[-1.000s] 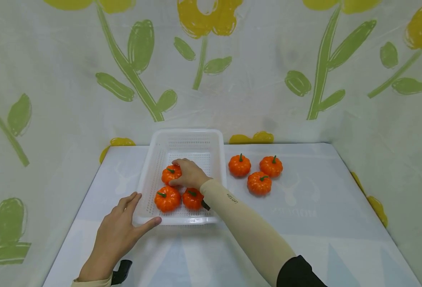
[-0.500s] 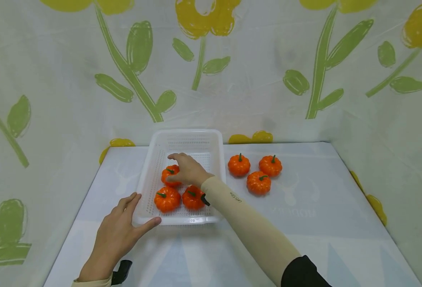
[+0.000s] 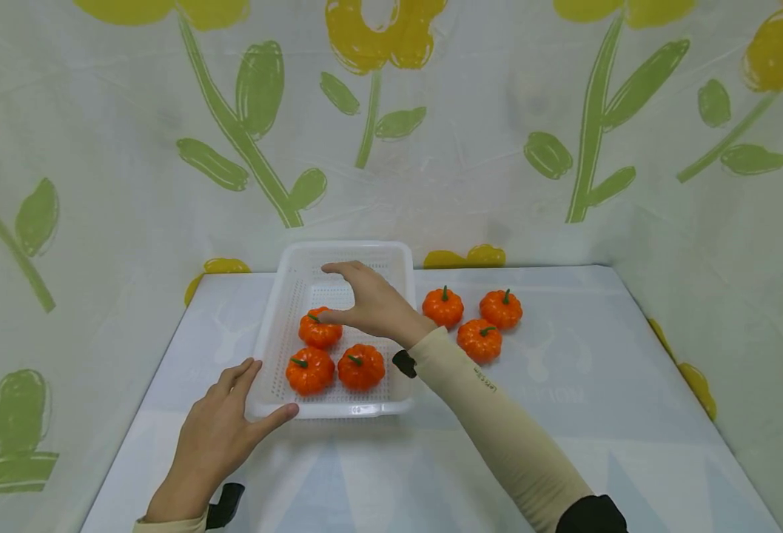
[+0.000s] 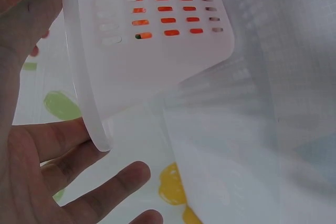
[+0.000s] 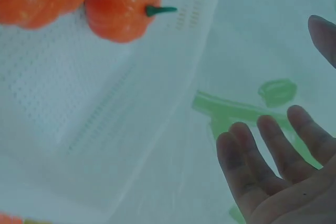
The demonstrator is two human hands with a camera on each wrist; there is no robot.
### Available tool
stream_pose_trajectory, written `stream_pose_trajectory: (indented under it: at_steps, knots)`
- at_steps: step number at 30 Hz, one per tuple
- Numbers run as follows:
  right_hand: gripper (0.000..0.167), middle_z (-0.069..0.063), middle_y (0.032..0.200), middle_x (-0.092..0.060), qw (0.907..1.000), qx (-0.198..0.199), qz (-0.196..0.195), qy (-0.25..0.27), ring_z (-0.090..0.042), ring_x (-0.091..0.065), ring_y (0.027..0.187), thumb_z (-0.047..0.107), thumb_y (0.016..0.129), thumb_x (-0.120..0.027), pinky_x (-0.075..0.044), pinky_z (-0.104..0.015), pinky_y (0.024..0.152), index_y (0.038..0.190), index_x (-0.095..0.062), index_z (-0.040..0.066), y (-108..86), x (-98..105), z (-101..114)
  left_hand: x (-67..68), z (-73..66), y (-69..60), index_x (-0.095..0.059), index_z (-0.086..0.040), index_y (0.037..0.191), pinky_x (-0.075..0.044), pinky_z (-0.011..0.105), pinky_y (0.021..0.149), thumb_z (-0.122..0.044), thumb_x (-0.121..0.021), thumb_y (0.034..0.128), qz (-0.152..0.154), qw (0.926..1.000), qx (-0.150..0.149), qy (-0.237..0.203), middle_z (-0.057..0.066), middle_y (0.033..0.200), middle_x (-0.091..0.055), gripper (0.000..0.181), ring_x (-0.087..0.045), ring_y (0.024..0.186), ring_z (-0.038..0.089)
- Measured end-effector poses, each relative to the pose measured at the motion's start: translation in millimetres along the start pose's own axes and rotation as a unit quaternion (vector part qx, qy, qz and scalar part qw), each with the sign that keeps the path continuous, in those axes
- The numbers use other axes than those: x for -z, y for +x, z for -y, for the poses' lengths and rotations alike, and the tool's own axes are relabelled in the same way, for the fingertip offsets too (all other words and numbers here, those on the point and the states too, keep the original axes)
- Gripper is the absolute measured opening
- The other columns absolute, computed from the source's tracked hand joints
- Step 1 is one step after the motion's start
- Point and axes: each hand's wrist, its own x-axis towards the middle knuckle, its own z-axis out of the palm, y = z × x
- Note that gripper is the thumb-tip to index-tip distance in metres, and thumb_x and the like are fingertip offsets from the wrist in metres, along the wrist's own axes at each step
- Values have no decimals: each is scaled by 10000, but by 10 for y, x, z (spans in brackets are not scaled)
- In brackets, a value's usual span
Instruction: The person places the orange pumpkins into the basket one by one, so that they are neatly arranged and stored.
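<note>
A white plastic basket (image 3: 331,409) with perforated walls stands on the table, and three small orange pumpkins with green stems lie inside: a front-left pumpkin (image 3: 309,372), a front-right pumpkin (image 3: 361,368) and a rear pumpkin (image 3: 318,333). Over the basket, my right hand (image 3: 381,303) spreads thumb and fingers apart and holds nothing; in the head view its thumb overlaps the rear pumpkin. My left hand (image 3: 214,429) rests at the basket's front-left corner. In the left wrist view, fingers (image 4: 63,137) touch the basket rim (image 4: 86,103).
Three more orange pumpkins sit on the table right of the basket: a near pumpkin (image 3: 479,341), a back-left pumpkin (image 3: 441,305) and a back-right pumpkin (image 3: 501,309). A white curtain (image 3: 458,170) printed with flowers surrounds the table's back and sides.
My right hand has released the rear pumpkin, opened its fingers, and risen up and to the right. That pumpkin stays in the basket. The left hand has not moved.
</note>
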Motion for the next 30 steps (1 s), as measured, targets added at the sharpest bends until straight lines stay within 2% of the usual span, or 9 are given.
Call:
stream_pose_trajectory:
  at_steps: [5,11,14,19,23,30]
  knots:
    - [757,35,1498,-478,9992,102,-386,55,-197,-485,1326,409,859,-820,-444,-370,1086,1502,-478,200,-166,174,-82,5,6,-6,-425,-7,1518,-460,687,916,-853,-569,784,40,10000,48,-24,215,1503,-418,1129,-522,1196,475]
    - [735,85,1465,-504,9956,67,-696,620,-180,-503,1293,384,851,-834,-465,-359,1045,1488,-498,235,-404,327,-193,-2,17,-14,-419,-12,1523,-474,674,899,-854,-571,782,96,9999,106,-15,208,1507,-413,1132,-529,1175,466]
    - [733,84,1462,-514,9936,62,-863,723,-171,-504,1285,394,848,-834,-462,-365,1038,1483,-501,243,-528,397,-251,-1,14,-14,-421,-14,1523,-481,666,887,-858,-570,778,98,9999,121,-3,205,1506,-416,1136,-535,1160,461]
    - [752,87,1462,-506,9908,-250,-1089,762,-211,-517,1264,434,834,-837,-493,-432,1001,1483,-491,276,-737,502,-394,2,5,-9,-424,-15,1521,-480,666,888,-855,-576,777,84,9999,110,9,205,1503,-419,1132,-533,1165,460]
    - [745,56,1472,-508,9886,-278,-1309,686,-219,-514,1284,362,838,-850,-489,-423,1013,1476,-497,208,-870,587,-566,8,2,-2,-424,-16,1521,-476,666,892,-840,-590,783,51,10000,71,-16,201,1503,-421,1119,-530,1171,456]
    - [737,-8,1474,-503,9845,-921,-1395,526,-292,-519,1261,343,850,-841,-483,-508,1002,1486,-492,207,-1061,643,-884,25,-12,5,-411,-15,1529,-461,679,907,-821,-610,790,116,9999,105,-23,208,1512,-407,1112,-518,1189,460]
